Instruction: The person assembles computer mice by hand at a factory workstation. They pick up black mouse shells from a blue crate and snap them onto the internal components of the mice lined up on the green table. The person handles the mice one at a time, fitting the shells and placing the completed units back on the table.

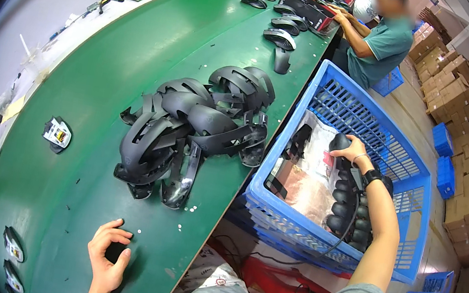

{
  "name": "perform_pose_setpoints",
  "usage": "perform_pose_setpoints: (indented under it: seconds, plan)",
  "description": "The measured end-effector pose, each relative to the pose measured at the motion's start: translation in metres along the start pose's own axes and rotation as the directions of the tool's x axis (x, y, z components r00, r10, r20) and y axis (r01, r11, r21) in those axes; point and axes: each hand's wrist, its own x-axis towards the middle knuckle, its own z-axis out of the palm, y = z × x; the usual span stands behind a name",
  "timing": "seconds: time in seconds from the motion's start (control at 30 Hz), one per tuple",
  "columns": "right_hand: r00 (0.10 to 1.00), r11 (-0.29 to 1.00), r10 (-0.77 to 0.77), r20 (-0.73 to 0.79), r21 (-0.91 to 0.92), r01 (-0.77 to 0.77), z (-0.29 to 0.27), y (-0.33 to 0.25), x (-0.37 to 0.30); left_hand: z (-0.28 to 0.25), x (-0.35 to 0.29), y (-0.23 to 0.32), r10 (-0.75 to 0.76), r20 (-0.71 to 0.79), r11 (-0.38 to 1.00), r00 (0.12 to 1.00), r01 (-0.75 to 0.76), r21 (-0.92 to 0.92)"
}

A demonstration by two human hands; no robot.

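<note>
My right hand reaches into a blue plastic crate and closes on a rounded black computer mouse. Below that hand, more black mice lie packed in rows, partly hidden by my forearm. A clear plastic bag or sheet lies beside them. My left hand hovers over or rests on the green table, fingers loosely bent, thumb apart, holding nothing. Beyond it is a heap of curved black plastic mouse shells. One opened mouse base with white inner parts sits farther left.
Along the far table, several mice stand near a dark open box. A co-worker in a green shirt sits there, arms at the box. More mouse bases lie at the near left. Under the crate, a red stool and cables show.
</note>
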Motion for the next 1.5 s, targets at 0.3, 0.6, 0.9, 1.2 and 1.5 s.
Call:
perform_pose_setpoints:
  seconds: [0.3, 0.6, 0.9, 1.2, 1.5]
  plan:
    - [0.891, 0.982, 0.183, 0.416, -0.115, -0.148, -0.028, 0.078, -0.006, 0.002, -0.001, 0.002, -0.006, -0.012, 1.000, 1.000, 0.006, 0.010]
    - [0.919, 0.915, 0.211, 0.331, -0.398, -0.067, -0.006, 0.078, 0.023, 0.006, 0.005, 0.006, 0.052, -0.006, 0.998, 0.999, -0.051, 0.039]
    - [0.995, 0.974, -0.096, -0.025, -0.209, 0.089, 0.036, 0.191, 0.063, -0.009, 0.002, -0.022, 0.151, 0.012, 0.988, 0.988, -0.151, -0.037]
    - [0.864, 0.879, -0.474, 0.167, 0.143, 0.455, 0.130, -0.073, 0.021, -0.002, -0.014, -0.017, 0.169, -0.091, 0.984, 0.981, -0.172, -0.033]
    - [0.743, 0.797, -0.604, 0.288, 0.214, 0.565, 0.165, -0.159, 0.005, 0.001, -0.014, -0.020, 0.175, -0.116, 0.980, 0.978, -0.184, -0.079]
